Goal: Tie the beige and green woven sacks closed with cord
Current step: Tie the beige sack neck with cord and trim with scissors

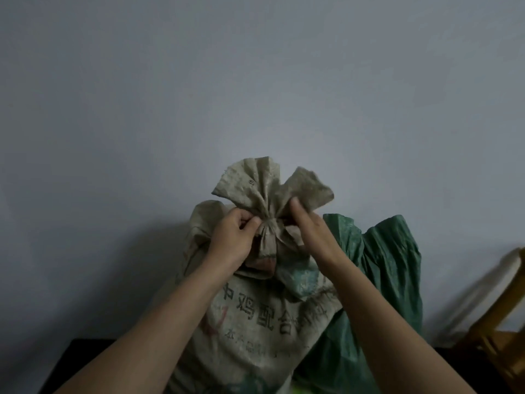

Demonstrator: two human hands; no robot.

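Sacks: two, upright on a dark surface (76, 354); one beige woven sack with printed characters (255, 342) in front, one green woven sack (392, 268) just behind, to its right.
Beige neck: gathered, top fanned out above.
Left hand (233, 237): grip pinched on that neck.
Right hand (309, 231): against the neck's other side; fingers hidden, grip cannot be told.
Wooden frame (500, 331): one, far right.

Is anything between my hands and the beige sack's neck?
Nothing visible does. The left hand and the right hand both touch the gathered neck of the beige sack.
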